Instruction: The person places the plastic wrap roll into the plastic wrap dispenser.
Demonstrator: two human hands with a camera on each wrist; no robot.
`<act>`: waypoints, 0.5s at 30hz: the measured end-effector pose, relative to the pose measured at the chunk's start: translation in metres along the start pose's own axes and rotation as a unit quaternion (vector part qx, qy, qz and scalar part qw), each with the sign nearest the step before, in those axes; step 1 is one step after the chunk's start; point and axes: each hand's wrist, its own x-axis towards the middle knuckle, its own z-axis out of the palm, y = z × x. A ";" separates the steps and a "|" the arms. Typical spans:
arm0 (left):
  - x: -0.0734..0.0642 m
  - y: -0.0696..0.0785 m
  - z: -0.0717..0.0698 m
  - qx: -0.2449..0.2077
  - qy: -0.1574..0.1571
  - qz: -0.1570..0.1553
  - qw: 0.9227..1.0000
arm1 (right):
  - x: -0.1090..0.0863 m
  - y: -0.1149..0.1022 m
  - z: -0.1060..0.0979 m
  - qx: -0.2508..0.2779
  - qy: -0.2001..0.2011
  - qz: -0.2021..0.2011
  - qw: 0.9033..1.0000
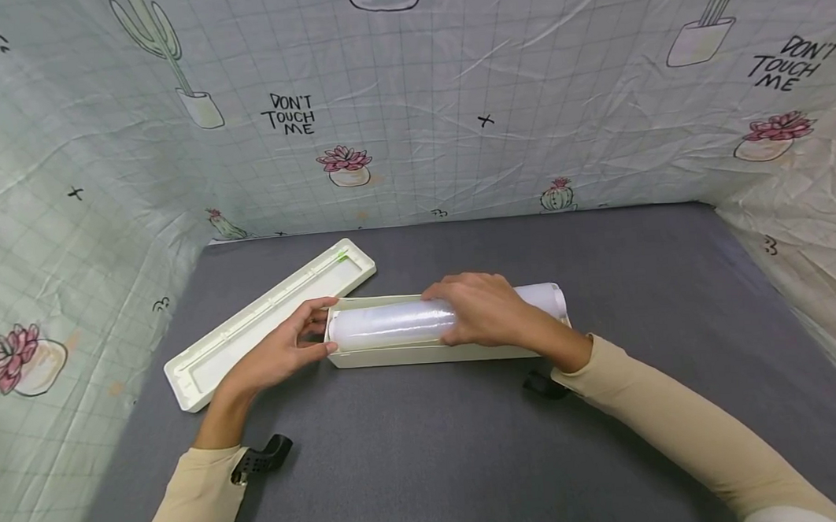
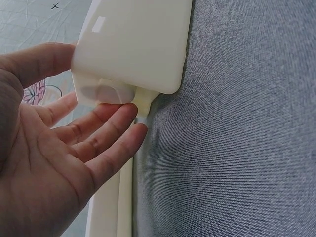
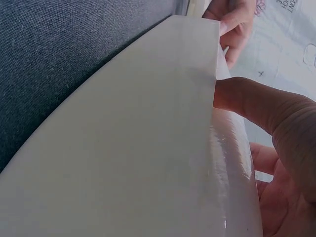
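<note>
A long cream box (image 1: pixel 430 355) lies in the middle of the table with a roll of clear plastic wrap (image 1: pixel 393 323) in its open top. The right end of the roll sits higher than the left, above the box's rim. My right hand (image 1: pixel 487 308) grips the roll right of its middle, thumb on the near side and fingers over the far side. At the box's left end, my left hand (image 1: pixel 288 347) holds the end wall between thumb and fingers. In the left wrist view, the left fingertips (image 2: pixel 129 109) bend in at the end of the box (image 2: pixel 143 44).
The box's long cream lid (image 1: pixel 272 324) lies inside up, slanted behind and left of the box, close to my left hand. A grey cloth (image 1: pixel 428 450) covers the table. A printed curtain (image 1: pixel 409 96) hangs along the back and both sides.
</note>
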 end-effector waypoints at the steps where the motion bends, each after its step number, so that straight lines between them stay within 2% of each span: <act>1: 0.000 0.000 0.000 -0.001 0.000 0.000 1.000 | 0.000 0.000 0.000 -0.001 -0.001 0.000 1.000; 15: -0.001 0.001 0.000 0.000 -0.003 0.001 1.000 | 0.002 0.002 0.002 0.002 -0.011 -0.007 1.000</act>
